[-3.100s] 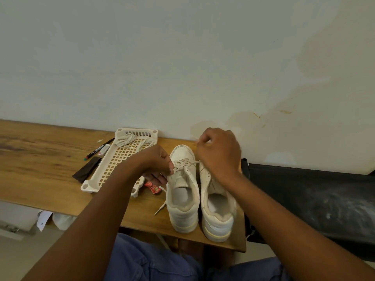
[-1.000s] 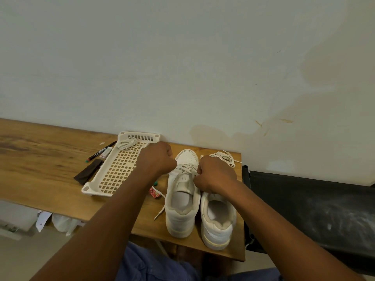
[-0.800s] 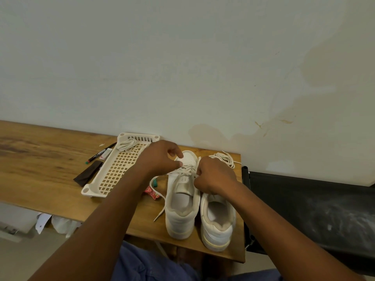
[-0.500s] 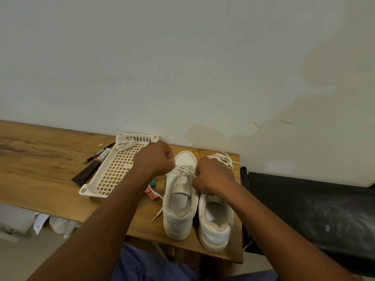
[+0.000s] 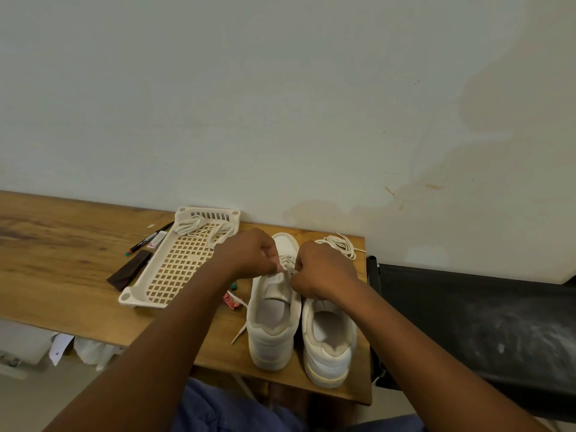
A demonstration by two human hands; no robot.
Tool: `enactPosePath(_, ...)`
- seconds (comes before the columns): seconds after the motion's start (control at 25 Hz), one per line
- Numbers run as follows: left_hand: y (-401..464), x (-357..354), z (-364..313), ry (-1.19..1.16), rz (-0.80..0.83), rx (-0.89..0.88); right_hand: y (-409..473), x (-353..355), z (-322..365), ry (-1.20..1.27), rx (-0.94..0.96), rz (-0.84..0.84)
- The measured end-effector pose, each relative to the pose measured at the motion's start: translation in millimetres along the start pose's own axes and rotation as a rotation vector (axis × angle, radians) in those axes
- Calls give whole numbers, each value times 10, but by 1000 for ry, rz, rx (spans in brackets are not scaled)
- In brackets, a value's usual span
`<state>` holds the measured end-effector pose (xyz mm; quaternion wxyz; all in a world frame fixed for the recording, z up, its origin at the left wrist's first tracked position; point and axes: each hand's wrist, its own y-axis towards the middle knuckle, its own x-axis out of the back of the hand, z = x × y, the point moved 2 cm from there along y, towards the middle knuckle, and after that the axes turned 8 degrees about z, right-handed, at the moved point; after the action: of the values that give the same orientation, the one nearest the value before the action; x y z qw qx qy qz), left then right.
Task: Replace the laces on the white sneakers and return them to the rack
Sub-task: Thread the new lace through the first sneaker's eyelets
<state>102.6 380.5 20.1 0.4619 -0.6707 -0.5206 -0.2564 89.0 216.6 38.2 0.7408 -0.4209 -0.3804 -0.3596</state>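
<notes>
Two white sneakers stand side by side at the wooden table's right end, heels toward me. Over the left sneaker [image 5: 271, 322] both hands meet at its lacing. My left hand [image 5: 249, 254] pinches the lace [image 5: 285, 260] from the left, and my right hand [image 5: 321, 269] pinches it from the right, just above the tongue. One lace end [image 5: 238, 333] trails off the shoe's left side onto the table. The right sneaker [image 5: 328, 341] has its front hidden under my right hand. A loose bundle of laces [image 5: 339, 244] lies behind the right sneaker.
A cream perforated plastic rack [image 5: 174, 269] lies left of the shoes with another lace [image 5: 193, 226] in its far end. A marker [image 5: 149, 240], a dark strip [image 5: 129, 272] and a small red wrapper [image 5: 232, 300] lie nearby. A black chair [image 5: 467, 322] adjoins the table's right edge.
Both hands have drawn closer together over the left sneaker's lacing, fingertips now nearly touching. The right hand came down from the toe area seen earlier. The shoes have stayed put.
</notes>
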Motion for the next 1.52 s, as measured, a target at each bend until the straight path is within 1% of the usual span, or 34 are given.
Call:
enactPosePath(0.08, -42, 144, 81, -69, -123, 59, 0, -2, 5, 6, -12, -4)
enactPosePath(0.16, -111, 303, 252, -55, -268, 195, 1, -3, 3, 11, -14, -7)
enactPosePath(0.2, -146, 350, 337, -32, -304, 265, -2, 0, 4, 12, -13, -7)
enactPosePath(0.24, -168, 368, 403, -20, -302, 300, -3, 1, 6, 11, -11, -7)
enactPosePath(0.28, -184, 361, 433, -21, -274, 293, -11, 5, 11, 8, -8, -11)
enactPosePath(0.4, -221, 263, 275, -92, -160, 127, -35, 14, 30, -11, -8, -22)
enactPosePath(0.48, -217, 224, 100, -85, -111, 63, -45, 19, 29, -12, -13, -29)
enactPosePath(0.6, -217, 146, -30, 49, 54, 111, -52, -4, 37, -18, 6, -75)
enactPosePath(0.64, -203, 126, -13, 51, 103, 131, -53, -31, 40, -11, 10, -93)
enactPosePath(0.72, -182, 122, 51, -29, 157, 150, -55, -99, 61, -10, 27, -146)
enactPosePath(0.88, -181, 184, 115, -257, 177, 187, -13, -267, 187, -127, 162, -281)
enactPosePath(0.96, -200, 186, 90, -287, 200, 207, 54, -364, 241, -142, 199, -296)
enactPosePath(1.08, -203, 190, 79, -325, 221, 223, 133, -454, 265, -126, 177, -309)
enactPosePath(1.2, -206, 193, 110, -359, 224, 232, 146, -401, 243, -27, 126, -355)
enactPosePath(1.32, -230, 193, 98, -373, 232, 233, 166, -256, 76, 221, -67, -470)
enactPosePath(1.4, -245, 201, 78, -375, 238, 243, 205, -203, -51, 383, -132, -524)
enactPosePath(1.44, -244, 204, 71, -372, 237, 249, 226, -199, -76, 414, -102, -514)
enactPosePath(1.48, -237, 207, 65, -374, 233, 254, 241, -201, -63, 392, -37, -475)
enactPosePath(1.52, -233, 205, 62, -380, 226, 256, 253, -217, -16, 316, 39, -420)
